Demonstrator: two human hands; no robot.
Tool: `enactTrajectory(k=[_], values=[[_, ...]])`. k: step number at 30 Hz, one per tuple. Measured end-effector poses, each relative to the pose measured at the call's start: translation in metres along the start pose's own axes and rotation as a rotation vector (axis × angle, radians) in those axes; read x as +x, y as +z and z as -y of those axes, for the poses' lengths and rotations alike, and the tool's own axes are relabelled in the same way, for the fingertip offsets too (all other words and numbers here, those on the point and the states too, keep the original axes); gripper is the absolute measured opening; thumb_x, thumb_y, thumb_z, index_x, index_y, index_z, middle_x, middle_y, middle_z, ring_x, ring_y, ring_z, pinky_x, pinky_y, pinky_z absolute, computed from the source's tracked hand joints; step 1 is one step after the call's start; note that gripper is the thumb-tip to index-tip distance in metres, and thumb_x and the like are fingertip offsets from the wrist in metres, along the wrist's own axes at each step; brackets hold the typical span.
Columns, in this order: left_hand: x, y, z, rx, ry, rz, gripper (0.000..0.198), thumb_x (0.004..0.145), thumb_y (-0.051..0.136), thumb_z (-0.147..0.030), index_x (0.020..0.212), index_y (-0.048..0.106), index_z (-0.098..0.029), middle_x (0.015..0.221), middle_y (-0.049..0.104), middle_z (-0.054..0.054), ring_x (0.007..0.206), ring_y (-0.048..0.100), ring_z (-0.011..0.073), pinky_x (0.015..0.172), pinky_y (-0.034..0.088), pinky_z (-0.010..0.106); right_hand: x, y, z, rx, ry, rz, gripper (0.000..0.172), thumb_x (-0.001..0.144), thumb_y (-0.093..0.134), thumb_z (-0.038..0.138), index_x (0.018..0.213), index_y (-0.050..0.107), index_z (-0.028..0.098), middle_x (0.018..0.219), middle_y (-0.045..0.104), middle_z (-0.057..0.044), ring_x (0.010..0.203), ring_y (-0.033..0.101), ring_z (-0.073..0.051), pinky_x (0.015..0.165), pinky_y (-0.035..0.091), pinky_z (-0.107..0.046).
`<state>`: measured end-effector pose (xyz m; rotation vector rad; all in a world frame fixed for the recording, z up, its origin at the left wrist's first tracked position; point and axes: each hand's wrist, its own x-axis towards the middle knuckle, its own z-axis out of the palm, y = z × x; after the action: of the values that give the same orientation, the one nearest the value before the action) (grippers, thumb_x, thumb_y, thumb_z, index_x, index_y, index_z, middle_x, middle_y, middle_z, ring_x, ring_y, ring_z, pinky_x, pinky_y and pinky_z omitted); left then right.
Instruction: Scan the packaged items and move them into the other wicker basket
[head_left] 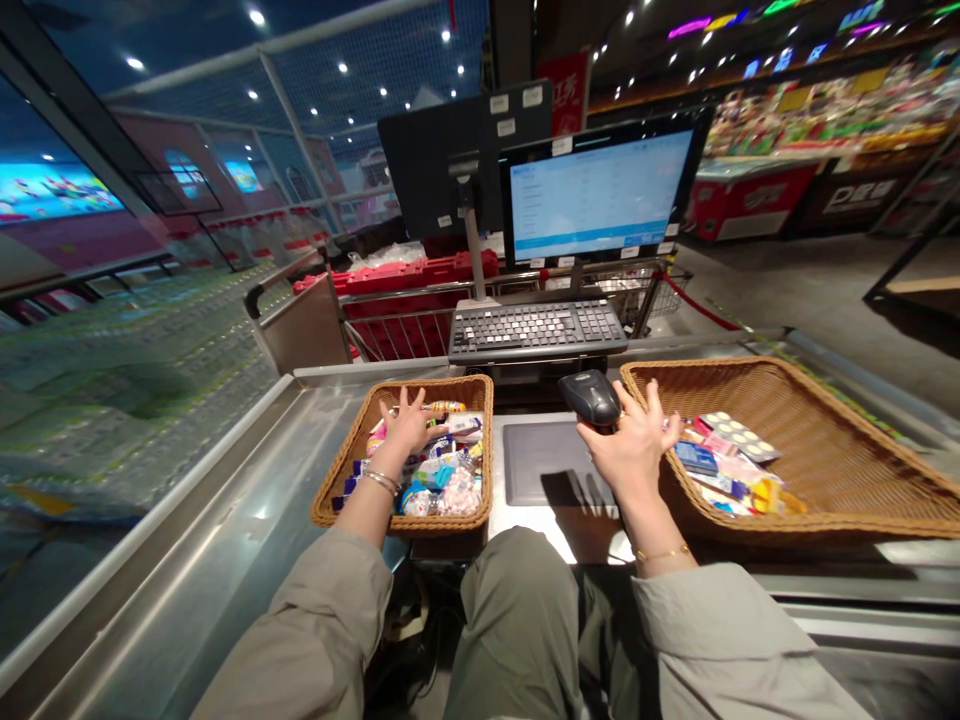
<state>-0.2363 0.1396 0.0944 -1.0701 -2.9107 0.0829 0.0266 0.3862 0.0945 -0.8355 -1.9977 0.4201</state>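
My left hand (407,423) reaches into the left wicker basket (352,462), fingers spread over several small colourful packets (442,478); whether it holds one is hidden. My right hand (632,440) hovers with fingers spread at the near left rim of the larger right wicker basket (825,440), next to a pile of small packets (724,462). A dark handheld barcode scanner (591,396) sits just beyond and left of my right hand, apart from it. Between the baskets lies a dark flat scan pad (541,458).
A keyboard (536,328) and a lit monitor (600,192) stand behind the baskets on a steel checkout counter (247,500). A second screen's back (450,160) faces me. Red crates (412,280) and a wire cart lie beyond. Store shelves (825,100) fill the far right.
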Motion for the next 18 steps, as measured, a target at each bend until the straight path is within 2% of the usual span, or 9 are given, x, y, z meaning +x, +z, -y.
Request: enactTrajectory(k=[7,11,18], values=[[0.004,0.011,-0.004,-0.001,0.061,0.034,0.027,0.091,0.064,-0.053,0.112,0.078,-0.042,0.161,0.047,0.003,0.155,0.019,0.046,0.11,0.002,0.085,0.0,0.002,-0.002,-0.012,-0.001,0.024,0.027,0.075,0.063,0.044,0.088,0.074,0.022,0.136,0.067,-0.013,0.15,0.031,-0.037,0.119,0.011,-0.07],[0.0,0.01,-0.012,0.022,0.069,0.034,0.027,0.088,0.068,-0.055,0.103,0.081,-0.037,0.162,0.044,0.006,0.155,0.019,0.0479,0.109,0.001,0.087,0.0,0.002,-0.003,-0.009,0.005,0.027,0.027,0.075,0.063,0.044,0.085,0.074,0.023,0.137,0.067,-0.012,0.15,0.032,-0.037,0.12,0.009,-0.069],[-0.004,0.005,-0.026,0.082,0.066,0.051,0.02,0.085,0.074,-0.048,0.087,0.081,-0.03,0.156,0.053,0.008,0.154,0.021,0.0482,0.109,-0.001,0.088,0.0,0.0,-0.002,0.005,0.002,0.014,0.025,0.074,0.065,0.044,0.082,0.073,0.022,0.137,0.067,-0.012,0.15,0.032,-0.037,0.119,0.01,-0.07]])
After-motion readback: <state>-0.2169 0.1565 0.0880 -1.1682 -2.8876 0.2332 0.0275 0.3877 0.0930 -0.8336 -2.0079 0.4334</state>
